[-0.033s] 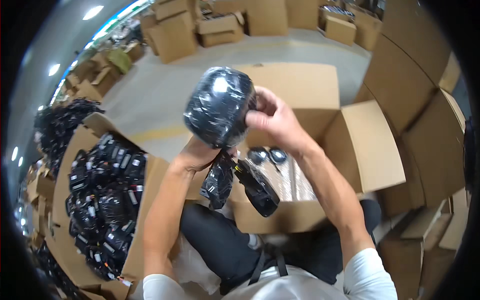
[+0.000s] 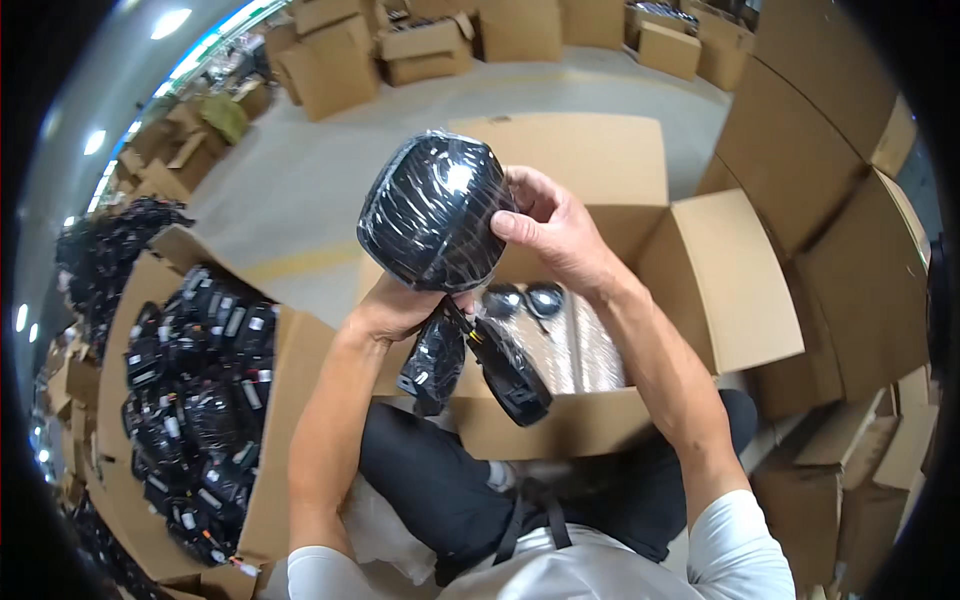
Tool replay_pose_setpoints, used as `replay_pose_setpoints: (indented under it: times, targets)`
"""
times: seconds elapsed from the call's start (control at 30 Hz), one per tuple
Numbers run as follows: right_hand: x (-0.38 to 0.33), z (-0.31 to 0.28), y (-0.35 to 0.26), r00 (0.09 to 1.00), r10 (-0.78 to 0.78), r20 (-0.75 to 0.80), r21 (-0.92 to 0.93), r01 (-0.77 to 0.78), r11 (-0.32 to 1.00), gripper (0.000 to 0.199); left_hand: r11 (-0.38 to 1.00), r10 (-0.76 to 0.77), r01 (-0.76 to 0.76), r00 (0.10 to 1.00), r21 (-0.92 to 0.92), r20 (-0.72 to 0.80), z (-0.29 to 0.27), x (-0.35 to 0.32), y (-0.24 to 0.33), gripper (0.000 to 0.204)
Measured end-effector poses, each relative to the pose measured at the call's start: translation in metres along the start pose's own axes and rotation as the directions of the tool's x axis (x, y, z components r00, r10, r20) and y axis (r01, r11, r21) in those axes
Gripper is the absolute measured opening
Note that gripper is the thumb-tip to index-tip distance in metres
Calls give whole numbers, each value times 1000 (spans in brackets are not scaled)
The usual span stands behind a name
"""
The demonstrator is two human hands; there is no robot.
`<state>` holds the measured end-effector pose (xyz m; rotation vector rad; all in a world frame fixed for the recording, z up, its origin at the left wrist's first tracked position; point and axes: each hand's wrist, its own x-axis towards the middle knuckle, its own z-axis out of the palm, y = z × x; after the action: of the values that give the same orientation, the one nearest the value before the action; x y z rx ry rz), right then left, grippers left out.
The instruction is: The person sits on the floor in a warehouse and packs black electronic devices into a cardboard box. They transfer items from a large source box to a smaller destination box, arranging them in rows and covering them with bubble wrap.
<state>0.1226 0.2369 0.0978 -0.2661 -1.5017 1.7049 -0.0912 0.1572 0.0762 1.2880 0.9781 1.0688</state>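
A glossy black car side mirror (image 2: pixel 435 210), wrapped in clear film, is held up over the open carton (image 2: pixel 560 425) between my knees. From below, my left hand (image 2: pixel 395 308) supports it; most of its fingers are hidden behind the housing. My right hand (image 2: pixel 555 228) grips its right edge, thumb on the near side and fingers curled behind. Two black film-wrapped parts hang under the mirror: a left one (image 2: pixel 435 360) and a right one (image 2: pixel 512 375), with a yellow wire between them. How they join the mirror is hidden.
Inside the carton lie two dark rounded pieces (image 2: pixel 502 300) and clear bubble-wrapped packs (image 2: pixel 600 350). Left of me, another carton (image 2: pixel 285 430) holds a heap of black wrapped parts (image 2: pixel 205 400). Tall cardboard sheets (image 2: pixel 800 140) stand at the right. More boxes (image 2: pixel 425 50) line the far floor.
The mirror has turned slightly in my hands, and its film-covered face shows more sharply. The whole view has shifted a little. Both hands keep their hold.
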Motion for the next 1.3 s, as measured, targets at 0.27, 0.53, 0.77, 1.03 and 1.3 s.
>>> replay_pose_setpoints:
  times: [0.27, 0.53, 0.77, 1.03, 1.3]
  targets:
    - [-37, -77, -12, 994, 31, -108, 10, -30, 1000, 27, 991, -106, 95, 986, 92, 126, 37, 40, -53, 25]
    - [-53, -235, 112, 776, 326, -540, 357, -139, 924, 23, 821, -147, 88, 987, 565, 59, 19, 59, -113, 16]
    - [-99, -334, 292, 363, 665, -653, 274, -705, 654, 28, 761, -78, 231, 960, 607, -268, 31, 67, -107, 16]
    - [-167, -417, 458, 311, 282, -907, -82, -791, 606, 28, 917, -269, 380, 814, 120, -515, 28, 65, -106, 23]
    - [-99, -343, 383, 715, 534, -451, -269, -679, 683, 73, 943, -327, 221, 760, -249, -562, 12, 74, -120, 26]
